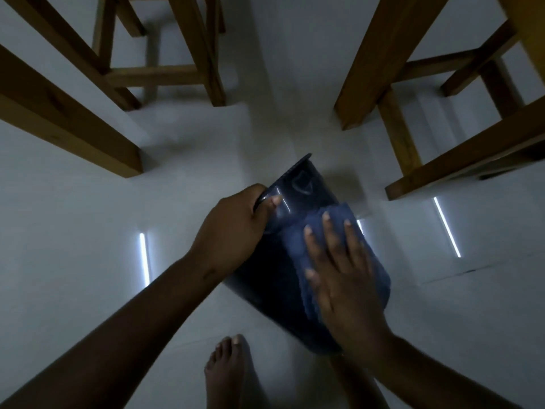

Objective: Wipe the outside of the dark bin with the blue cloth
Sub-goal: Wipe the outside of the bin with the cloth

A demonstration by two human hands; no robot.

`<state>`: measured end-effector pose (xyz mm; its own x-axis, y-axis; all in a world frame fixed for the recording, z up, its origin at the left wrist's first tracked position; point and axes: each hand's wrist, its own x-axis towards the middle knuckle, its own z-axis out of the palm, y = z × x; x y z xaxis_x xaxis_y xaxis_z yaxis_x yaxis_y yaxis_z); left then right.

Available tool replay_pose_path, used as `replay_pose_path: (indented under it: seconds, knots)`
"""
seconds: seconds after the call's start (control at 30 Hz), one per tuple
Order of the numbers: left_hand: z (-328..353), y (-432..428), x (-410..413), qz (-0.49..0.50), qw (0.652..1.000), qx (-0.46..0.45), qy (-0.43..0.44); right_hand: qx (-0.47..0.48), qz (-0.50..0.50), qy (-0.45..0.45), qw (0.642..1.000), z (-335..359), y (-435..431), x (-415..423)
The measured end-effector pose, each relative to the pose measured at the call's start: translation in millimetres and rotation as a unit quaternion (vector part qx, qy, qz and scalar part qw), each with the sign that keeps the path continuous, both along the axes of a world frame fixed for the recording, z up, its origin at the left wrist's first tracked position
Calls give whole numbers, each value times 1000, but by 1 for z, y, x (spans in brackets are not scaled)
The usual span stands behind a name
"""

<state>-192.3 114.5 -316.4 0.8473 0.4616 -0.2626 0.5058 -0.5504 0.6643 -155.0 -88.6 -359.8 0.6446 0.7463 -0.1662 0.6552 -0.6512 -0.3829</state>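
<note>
The dark bin [306, 187] is tipped on its side above the pale floor, its rim pointing away from me and to the left. My left hand [233, 228] grips that rim, thumb on the outer wall. The blue cloth [298, 246] lies spread over the bin's upper side. My right hand [345, 278] presses flat on the cloth with fingers spread, covering much of it. The bin's base end is hidden behind my right wrist.
Wooden chair legs [73, 119] stand at the left and further wooden legs and rails [392, 72] at the right, with a gap of grey tiled floor [88, 231] between them. My bare foot [227, 370] is on the floor just below the bin.
</note>
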Motion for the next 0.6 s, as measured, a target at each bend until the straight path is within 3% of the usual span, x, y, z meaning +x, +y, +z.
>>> replay_pose_path:
  seconds: [0.13, 0.27, 0.3, 0.43, 0.53, 0.6]
  knots:
    - [2, 3, 8, -41, 999, -33, 9, 35, 63, -6, 997, -1, -2, 9]
    - [3, 4, 9, -41, 998, -35, 12, 107, -89, 195, 971, -7, 15, 64]
    - [3, 4, 7, -38, 999, -35, 13, 105, -92, 205, 969, -7, 15, 65]
    - [-1, 5, 3, -37, 999, -7, 21, 16, 31, 13, 999, 0, 3, 10]
    - [-1, 3, 7, -34, 999, -29, 10, -3, 101, -26, 995, -2, -7, -7]
    - [3, 5, 11, -30, 997, -65, 16, 24, 60, -5, 998, -3, 1, 20]
